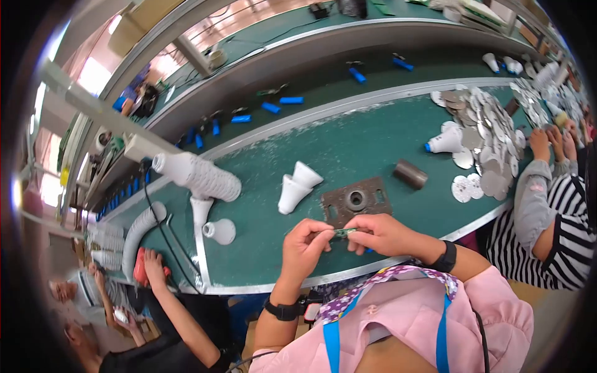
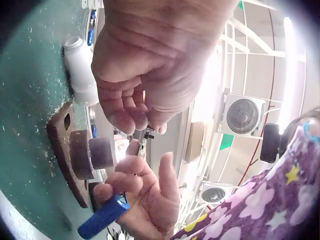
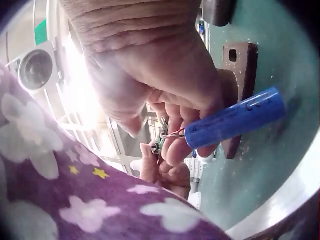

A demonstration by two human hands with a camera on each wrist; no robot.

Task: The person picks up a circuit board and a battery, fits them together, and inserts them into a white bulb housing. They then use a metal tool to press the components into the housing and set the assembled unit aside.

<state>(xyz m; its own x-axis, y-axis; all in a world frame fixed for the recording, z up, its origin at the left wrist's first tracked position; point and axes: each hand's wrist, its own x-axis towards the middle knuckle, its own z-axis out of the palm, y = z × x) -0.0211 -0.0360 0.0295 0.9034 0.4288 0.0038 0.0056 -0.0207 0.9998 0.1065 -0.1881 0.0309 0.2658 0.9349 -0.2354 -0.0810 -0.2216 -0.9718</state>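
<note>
In front of the chest, my left hand (image 1: 301, 248) pinches one end of a small green circuit board (image 1: 342, 233) between thumb and fingers. My right hand (image 1: 385, 235) holds the other end with curled fingers, as the right wrist view also shows. Thin wires run from the board (image 3: 161, 136) to a blue cylindrical battery (image 3: 235, 119), which hangs beside the right fingers. Just beyond both hands, a brown metal plate (image 1: 336, 208) with a round collar lies on the green table.
White cone-shaped bulb housings (image 1: 292, 194) lie left of the plate, with a tall stack of them (image 1: 199, 177) farther left. To the right are a dark cylinder (image 1: 410, 174) and piled metal discs (image 1: 491, 133). Blue batteries (image 1: 271, 107) line the back ledge. People work at both sides.
</note>
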